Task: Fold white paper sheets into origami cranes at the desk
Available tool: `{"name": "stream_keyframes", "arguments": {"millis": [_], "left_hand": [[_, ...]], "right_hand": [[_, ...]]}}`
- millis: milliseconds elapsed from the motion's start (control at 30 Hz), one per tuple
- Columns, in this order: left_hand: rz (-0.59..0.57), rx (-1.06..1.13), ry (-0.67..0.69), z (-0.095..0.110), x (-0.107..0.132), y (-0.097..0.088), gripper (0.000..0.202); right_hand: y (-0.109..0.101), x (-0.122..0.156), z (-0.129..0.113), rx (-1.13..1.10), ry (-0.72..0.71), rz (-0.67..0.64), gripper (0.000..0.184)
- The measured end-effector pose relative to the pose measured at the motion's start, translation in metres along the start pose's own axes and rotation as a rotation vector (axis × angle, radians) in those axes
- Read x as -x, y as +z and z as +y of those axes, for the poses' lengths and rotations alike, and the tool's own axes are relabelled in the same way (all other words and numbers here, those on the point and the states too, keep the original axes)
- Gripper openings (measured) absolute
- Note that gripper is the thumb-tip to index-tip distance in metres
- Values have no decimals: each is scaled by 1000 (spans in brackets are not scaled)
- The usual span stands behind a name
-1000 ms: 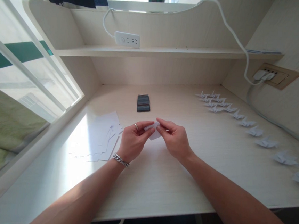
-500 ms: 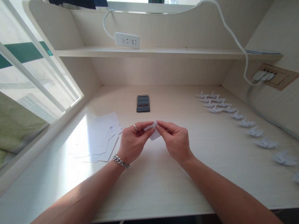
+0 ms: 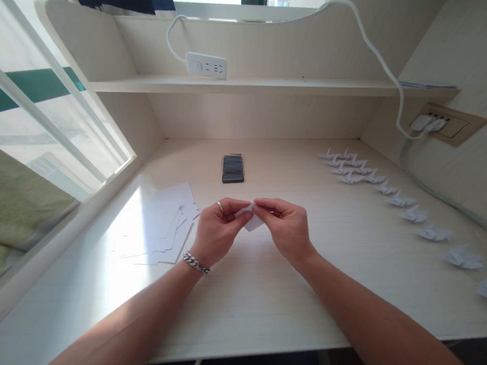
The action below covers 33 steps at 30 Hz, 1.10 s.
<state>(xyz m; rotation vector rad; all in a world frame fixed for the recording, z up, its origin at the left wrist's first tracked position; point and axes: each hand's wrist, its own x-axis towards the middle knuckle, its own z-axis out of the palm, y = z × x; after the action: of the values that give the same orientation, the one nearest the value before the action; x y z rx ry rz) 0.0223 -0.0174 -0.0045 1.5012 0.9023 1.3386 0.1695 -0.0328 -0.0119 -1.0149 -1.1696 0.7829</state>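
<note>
My left hand [image 3: 217, 229], with a ring and a chain bracelet, and my right hand [image 3: 285, 227] meet over the middle of the desk [image 3: 259, 297]. Both pinch a small folded piece of white paper [image 3: 252, 219] between fingertips, just above the desk top. A loose pile of white paper sheets [image 3: 158, 226] lies just left of my left hand. A curved row of several folded white paper cranes [image 3: 395, 198] runs along the right side of the desk.
A dark phone [image 3: 233, 168] lies flat behind my hands. A white power strip [image 3: 206, 65] sits on the shelf above, its cable running to a wall socket [image 3: 438, 123] at right. A window frame borders the desk on the left.
My fingertips have shifted slightly on the folded paper, which has dropped a little lower between the hands. Everything else on the desk is unchanged.
</note>
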Motion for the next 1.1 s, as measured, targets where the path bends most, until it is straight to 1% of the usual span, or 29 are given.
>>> {"name": "stream_keyframes", "arguments": {"millis": [167,300,400,600,667,800,1000,1100], "left_hand": [[-16,8,-11,0,0,0,18],[-32,15,-9,2,0,1,16],[-36,8,-14,2,0,1,16],[-32,32,-15,1,1,1,20],[-14,33,8,-1,1,1,20],[23,-3,46,-4,1,0,21],[-10,-5,55,-6,1,-1,20],[-10,-3,49,-5,1,0,19]], "right_hand": [[0,1,-1,16,-49,-10,13],[0,1,0,6,4,-7,14],[0,0,0,-23,44,-12,18],[0,-1,1,-71,46,-32,26],[0,-1,2,-66,38,-24,24],[1,1,1,23,-9,2,14],[0,5,-4,109,-106,-7,12],[0,5,-4,98,-93,-14,12]]}}
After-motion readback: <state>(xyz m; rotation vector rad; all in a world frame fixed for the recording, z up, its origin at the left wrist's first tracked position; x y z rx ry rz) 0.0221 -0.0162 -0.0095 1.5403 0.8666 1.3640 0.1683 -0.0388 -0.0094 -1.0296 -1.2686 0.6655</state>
